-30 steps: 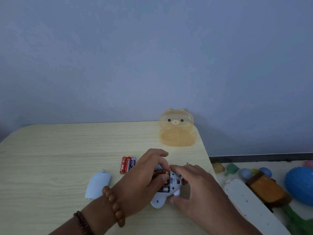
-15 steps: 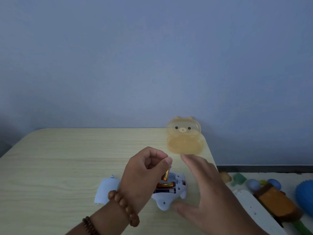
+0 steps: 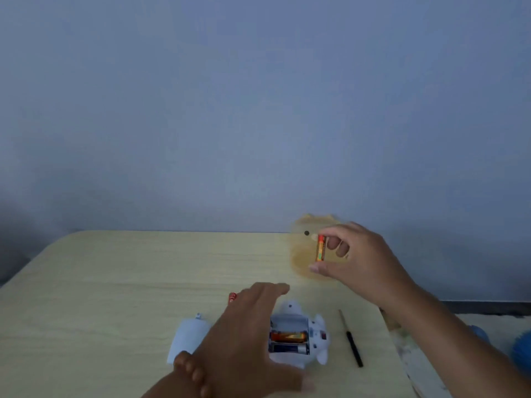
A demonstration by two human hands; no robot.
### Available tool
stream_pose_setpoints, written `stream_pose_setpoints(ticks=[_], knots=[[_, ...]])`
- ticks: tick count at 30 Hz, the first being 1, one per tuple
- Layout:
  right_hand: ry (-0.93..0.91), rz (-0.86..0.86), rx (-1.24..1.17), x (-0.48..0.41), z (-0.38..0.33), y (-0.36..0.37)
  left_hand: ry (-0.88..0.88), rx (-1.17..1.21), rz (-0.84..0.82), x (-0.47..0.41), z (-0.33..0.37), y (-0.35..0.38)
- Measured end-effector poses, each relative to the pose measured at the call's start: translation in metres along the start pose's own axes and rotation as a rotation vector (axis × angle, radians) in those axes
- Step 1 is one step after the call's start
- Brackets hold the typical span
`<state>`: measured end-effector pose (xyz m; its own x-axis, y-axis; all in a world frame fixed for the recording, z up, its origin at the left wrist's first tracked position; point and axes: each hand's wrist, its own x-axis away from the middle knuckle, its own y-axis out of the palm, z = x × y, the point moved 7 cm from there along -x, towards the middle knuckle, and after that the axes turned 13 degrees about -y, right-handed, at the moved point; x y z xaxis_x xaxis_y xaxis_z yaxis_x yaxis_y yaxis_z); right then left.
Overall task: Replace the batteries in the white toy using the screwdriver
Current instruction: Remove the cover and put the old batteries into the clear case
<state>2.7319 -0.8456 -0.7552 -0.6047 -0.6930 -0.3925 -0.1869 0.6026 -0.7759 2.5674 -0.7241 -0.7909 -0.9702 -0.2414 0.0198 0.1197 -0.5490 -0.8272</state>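
The white toy [image 3: 314,334] lies on its back on the wooden table [image 3: 115,282], its battery bay open with two batteries [image 3: 287,337] inside. My right hand [image 3: 356,259] is raised over the orange bear-faced case [image 3: 301,254], pinching an orange battery [image 3: 321,248] upright between thumb and fingers. My left hand [image 3: 247,328] hovers flat and spread just left of the toy, holding nothing. The white battery cover [image 3: 186,337] lies to the left. A black screwdriver [image 3: 351,338] lies right of the toy. A red battery tip [image 3: 232,297] shows behind my left hand.
The table's right edge runs close to the screwdriver. Beyond it, on the floor, lie a white board [image 3: 416,366] and blue toys [image 3: 520,349]. A plain wall rises behind the table.
The orange battery has passed from my left hand to my right, which rose to the orange case. My left hand opened and dropped beside the toy. The screwdriver has come into view.
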Motion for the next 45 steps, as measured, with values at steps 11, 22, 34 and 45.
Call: stream_pose_setpoints(ticks=[11, 22, 34, 45], knots=[[0.102, -0.362, -0.040, -0.053, 0.047, 0.068, 0.126, -0.079, -0.035, -0.005, -0.011, 0.040], [0.154, -0.377, -0.090, -0.046, 0.047, 0.070, 0.140, -0.024, -0.014, -0.005, -0.012, 0.037], [0.031, -0.380, -0.326, 0.079, -0.041, 0.019, 0.100, -0.011, -0.012, -0.001, -0.008, 0.032], [-0.024, -0.187, -0.289, 0.106, -0.018, 0.046, 0.067, 0.037, -0.125, -0.001, -0.005, 0.026]])
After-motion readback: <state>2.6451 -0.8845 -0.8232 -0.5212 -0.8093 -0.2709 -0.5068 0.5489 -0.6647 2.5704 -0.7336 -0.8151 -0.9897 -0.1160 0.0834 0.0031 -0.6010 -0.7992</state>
